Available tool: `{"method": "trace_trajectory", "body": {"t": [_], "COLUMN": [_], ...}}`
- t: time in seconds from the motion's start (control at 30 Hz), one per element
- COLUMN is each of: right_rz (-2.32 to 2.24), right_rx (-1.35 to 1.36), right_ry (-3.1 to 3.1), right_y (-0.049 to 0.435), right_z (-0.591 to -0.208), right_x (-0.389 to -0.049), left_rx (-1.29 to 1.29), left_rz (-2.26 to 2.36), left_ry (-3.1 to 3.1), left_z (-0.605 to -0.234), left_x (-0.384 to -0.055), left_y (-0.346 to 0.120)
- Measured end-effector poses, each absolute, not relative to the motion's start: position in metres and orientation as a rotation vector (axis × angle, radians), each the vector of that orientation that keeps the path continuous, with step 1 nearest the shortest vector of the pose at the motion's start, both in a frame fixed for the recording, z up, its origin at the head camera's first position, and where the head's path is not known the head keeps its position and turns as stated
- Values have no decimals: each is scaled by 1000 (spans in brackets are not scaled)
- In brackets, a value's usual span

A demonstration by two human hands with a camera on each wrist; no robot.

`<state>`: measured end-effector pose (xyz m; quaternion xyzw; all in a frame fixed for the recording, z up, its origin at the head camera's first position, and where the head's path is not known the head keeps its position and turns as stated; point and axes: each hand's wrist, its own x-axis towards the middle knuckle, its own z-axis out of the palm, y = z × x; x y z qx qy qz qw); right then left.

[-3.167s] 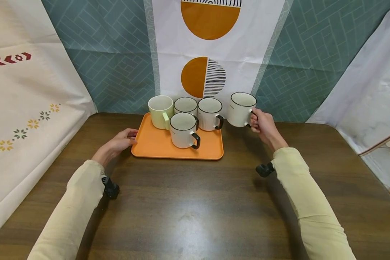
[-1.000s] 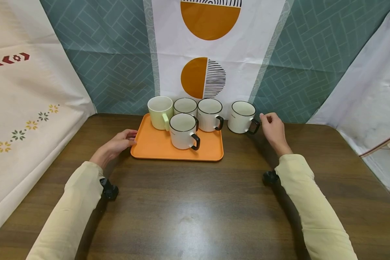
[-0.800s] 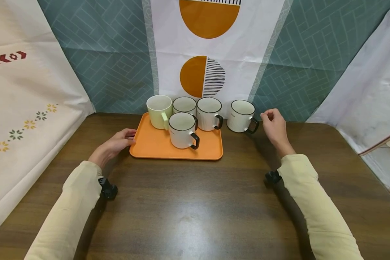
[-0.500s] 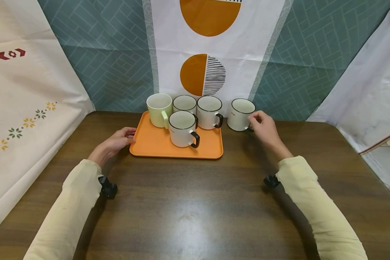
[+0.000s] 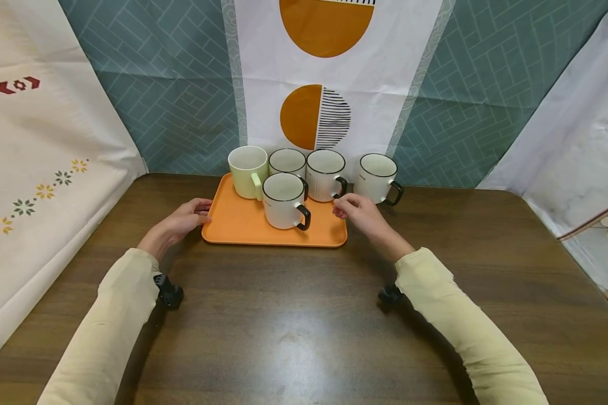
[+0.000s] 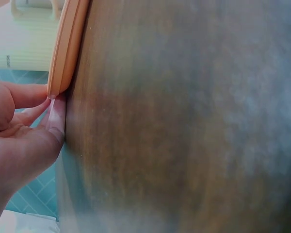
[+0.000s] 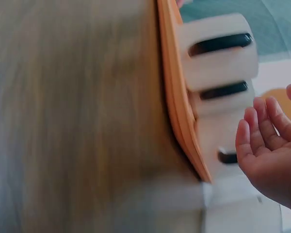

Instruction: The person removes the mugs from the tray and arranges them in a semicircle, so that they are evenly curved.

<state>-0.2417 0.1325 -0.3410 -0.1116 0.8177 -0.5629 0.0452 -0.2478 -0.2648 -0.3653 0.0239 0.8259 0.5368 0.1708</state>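
Observation:
An orange tray (image 5: 233, 229) lies near the back of the table. My left hand (image 5: 179, 219) pinches its left edge; in the left wrist view the thumb and fingers (image 6: 57, 116) meet at the rim. On the tray stand a pale green mug (image 5: 243, 183), a white mug with a black handle (image 5: 280, 214) in front, a ribbed white mug (image 5: 320, 185) and another white mug (image 5: 287, 160) partly hidden behind. My right hand (image 5: 366, 216), loosely curled and holding nothing, hovers by the tray's right edge, near the ribbed mug's handle (image 7: 228, 157). Another white mug (image 5: 374, 183) stands right of the tray.
The dark wooden table (image 5: 284, 315) extends toward me. A teal patterned cloth (image 5: 172, 124) with a white printed panel (image 5: 375, 67) hangs close behind the mugs. A cream cloth (image 5: 45, 140) borders the left side, a whitish one (image 5: 562, 140) the right.
My right hand set the white mug down right of the tray and let go. It then swept left past that mug to the tray's right side. The left hand stays on the tray edge.

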Motion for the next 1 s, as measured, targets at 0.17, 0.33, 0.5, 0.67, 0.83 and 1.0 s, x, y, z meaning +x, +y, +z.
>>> {"method": "trace_trajectory", "body": {"t": [0.17,0.33,0.5,0.67,0.83,1.0], "right_rz": [-1836,-1967,-1928,-1901,-1908,-1939], "right_rx": [-358,-313,-438,-484,-477,-422], "right_ry": [2347,2179,2086,2041,2054,2128], "right_y": [106,89,76,69,64,59], "right_z": [-349,-354,-356,-357,-357,-359], "right_x": [-242,-245,-247,-247,-245,-237], "left_rx": [59,54,48,50,56,58], "left_rz": [1537,1549,1558,1558,1555,1566], "left_ry": [2341,2328,2324,2326,2327,2324], "left_z": [-366,-365,-365,-364,-364,-366], "left_x": [-247,-246,-247,-247,-247,-248], "left_y": [-265,-264,-264,-264,-264,-264]}}
